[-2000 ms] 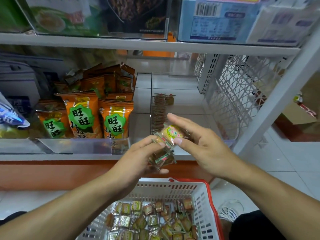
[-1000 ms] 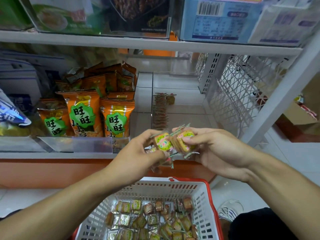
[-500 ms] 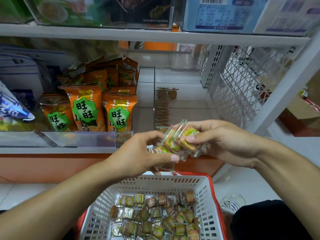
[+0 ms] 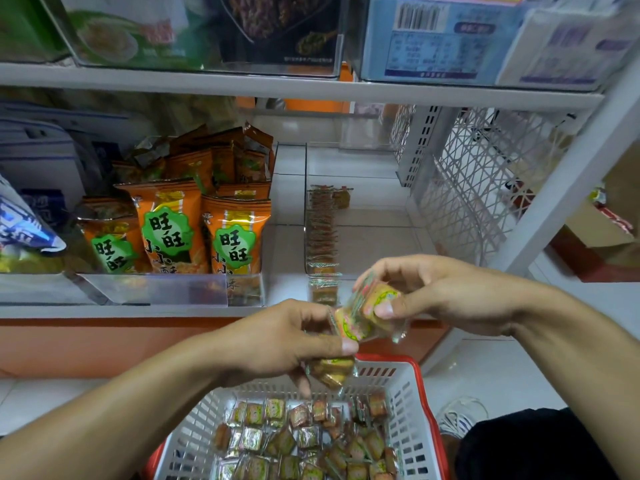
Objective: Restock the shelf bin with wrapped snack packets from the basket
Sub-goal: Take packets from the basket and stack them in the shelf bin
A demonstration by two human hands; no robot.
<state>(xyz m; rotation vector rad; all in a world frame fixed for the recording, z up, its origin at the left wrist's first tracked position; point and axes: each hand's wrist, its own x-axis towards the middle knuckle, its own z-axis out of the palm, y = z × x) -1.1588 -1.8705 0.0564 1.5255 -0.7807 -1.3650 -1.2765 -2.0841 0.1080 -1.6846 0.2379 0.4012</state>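
Since half a second ago the right hand [image 4: 446, 292] has drawn its packets a little to the right and tilted them, while the left hand [image 4: 277, 341] has stayed low in front of the shelf edge and the view has barely shifted.

The white metal shelf unit [image 4: 294, 90] fills the upper view, with a perforated white side panel [image 4: 478, 188] at its right. On the middle shelf stands a clear plastic shelf bin [image 4: 363, 188], holding a single upright row of small wrapped packets [image 4: 322, 233] along its left wall. Left of the bin, orange snack bags with green labels [image 4: 204, 233] stand behind a clear front lip.

Below the hands sits a white slotted plastic basket with a red rim [image 4: 405, 410], its floor covered with loose clear-wrapped square snack packets [image 4: 304, 441].

Both hands hover between basket and bin, just in front of the bin. The right hand pinches a small stack of yellow-and-green wrapped snack packets [image 4: 370, 310] between thumb and curled fingers. The left hand's thumb presses on the lower edge of that stack, and its curled fingers also grip another few brownish packets [image 4: 330, 370] underneath, just above the basket's far rim.
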